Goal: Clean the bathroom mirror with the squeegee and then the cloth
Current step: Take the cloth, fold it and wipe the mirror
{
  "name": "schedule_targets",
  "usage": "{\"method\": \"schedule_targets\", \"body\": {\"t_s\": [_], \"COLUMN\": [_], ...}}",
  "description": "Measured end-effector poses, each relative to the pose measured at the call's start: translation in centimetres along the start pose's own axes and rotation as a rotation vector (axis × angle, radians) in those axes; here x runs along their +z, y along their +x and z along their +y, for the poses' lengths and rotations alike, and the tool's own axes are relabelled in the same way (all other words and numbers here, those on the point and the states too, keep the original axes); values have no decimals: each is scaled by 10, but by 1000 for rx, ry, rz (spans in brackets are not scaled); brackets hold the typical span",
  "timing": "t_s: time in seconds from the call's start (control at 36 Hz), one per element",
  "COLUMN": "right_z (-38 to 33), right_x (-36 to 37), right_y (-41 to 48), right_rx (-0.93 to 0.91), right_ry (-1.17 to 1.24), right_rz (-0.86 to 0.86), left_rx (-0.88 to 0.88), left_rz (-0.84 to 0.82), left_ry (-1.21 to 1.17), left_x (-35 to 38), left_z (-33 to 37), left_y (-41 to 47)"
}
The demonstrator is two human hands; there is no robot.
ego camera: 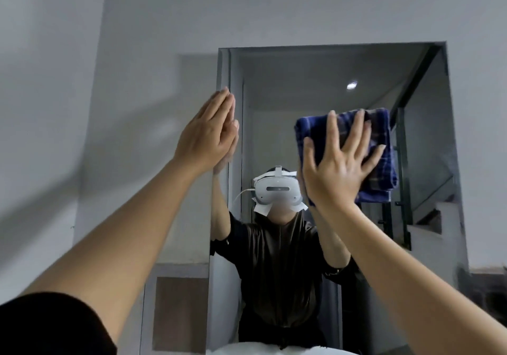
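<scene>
- Mirror [323, 80] fills centre and right of frame, on the wall.
- Left hand [208, 135], fingers together and flat, braces its left edge.
- Right hand [340, 168], fingers spread, presses the blue cloth [381, 148] on the glass at centre right.
- No squeegee visible; likely cloth stage, near the end.

Blue plaid cloth [381, 146] flat against mirror [428, 162]

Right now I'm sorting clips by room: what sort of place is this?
Probably a home bathroom: a wall mirror on plain grey walls, wiped with a blue checked cloth; stairs show in its reflection.
</scene>
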State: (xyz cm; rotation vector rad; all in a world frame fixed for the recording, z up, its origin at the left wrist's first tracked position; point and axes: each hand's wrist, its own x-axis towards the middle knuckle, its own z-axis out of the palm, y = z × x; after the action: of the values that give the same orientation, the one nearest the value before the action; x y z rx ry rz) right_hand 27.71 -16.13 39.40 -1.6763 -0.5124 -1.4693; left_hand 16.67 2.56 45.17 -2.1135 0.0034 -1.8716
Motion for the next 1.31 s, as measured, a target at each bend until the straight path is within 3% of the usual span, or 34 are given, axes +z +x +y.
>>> {"method": "schedule_targets", "body": {"t_s": [0.36, 0.56, 0.61, 0.69, 0.86, 0.92, 1.0, 1.11, 1.31], "right_z": [-68, -6, 30, 82, 135, 124, 88, 26, -44], "right_x": [29, 7, -9, -31, -59, -54, -34, -6, 22], "right_y": [-69, -91, -82, -62, -67, -84, -115, -148, -197], "right_rx": [-257, -793, -843, -671, 182, 323, 374, 190, -543], "right_ry": [24, -83, -142, -219, -88, -60, -26, -7, -70], "right_rz": [-136, -243, -250, -209, -64, -15, -17, -126, -354], "left_rx": [-5, -47, -71, -86, -64, -69, -72, -63, -68], "left_rz": [-93, -87, -67, -42, -87, -101, -118, -147, -178], "left_ry": [-102, -114, -114, -117, -184, -196, -199, -212, -233], "left_x": [-12, -11, -8, -2, 7, 7, 4, 1, 0], "left_z": [-3, 5, 9, 21, 41, 44, 46, 46, 46], "left_y": [4, 4, 2, -5, -29, -36, -42, -44, -45]}}
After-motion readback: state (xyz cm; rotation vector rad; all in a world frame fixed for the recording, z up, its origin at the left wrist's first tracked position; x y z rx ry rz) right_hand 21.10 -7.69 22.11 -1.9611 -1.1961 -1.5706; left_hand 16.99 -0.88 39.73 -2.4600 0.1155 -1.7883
